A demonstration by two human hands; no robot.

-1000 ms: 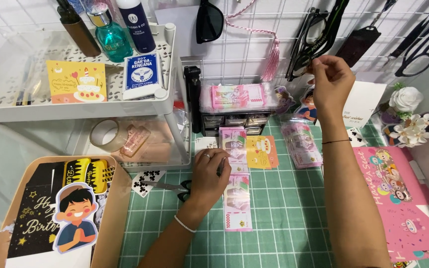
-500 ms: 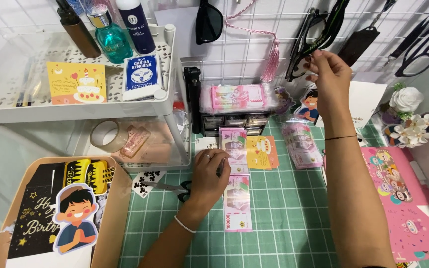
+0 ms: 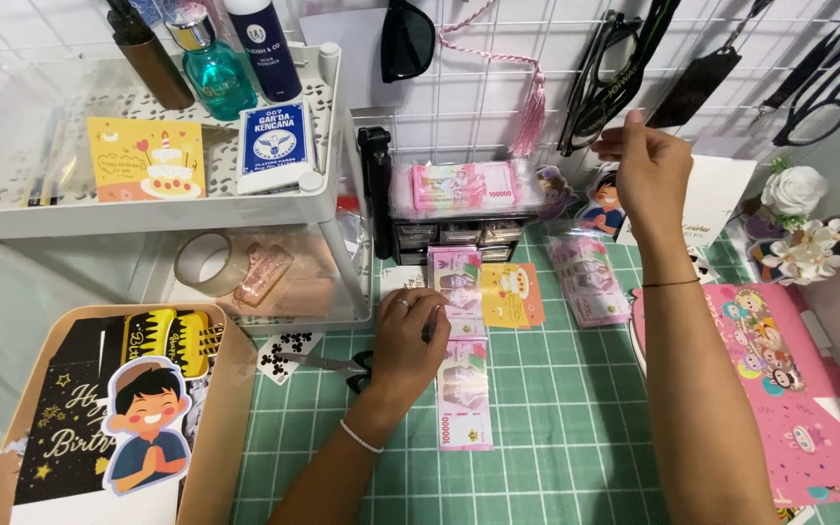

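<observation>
Across the green gridded cutting mat (image 3: 556,408) the layout is as it was a second ago; the one change is up high, where the right hand (image 3: 648,175) has lifted a little further toward the white wire wall grid (image 3: 498,87), fingers pinched narrow on what looks like a thin clear strip or film, too faint to name for certain. Read as a judgement, the work on the mat is paused while that hand fetches or pulls something free. Below and left stand the white plastic two-tier shelf (image 3: 328,146) and the brown cardboard box with a black birthday card (image 3: 221,408). Smaller again, the left hand (image 3: 405,345) lies flat, fingers loosely curled, pressing the near edge of the long pink banknote strip (image 3: 461,350), which has not shifted. That strip runs lengthwise down the mat's middle, several notes joined end to end, glossy as if sleeved, with black-handled scissors (image 3: 337,365) just beside the hand.
</observation>
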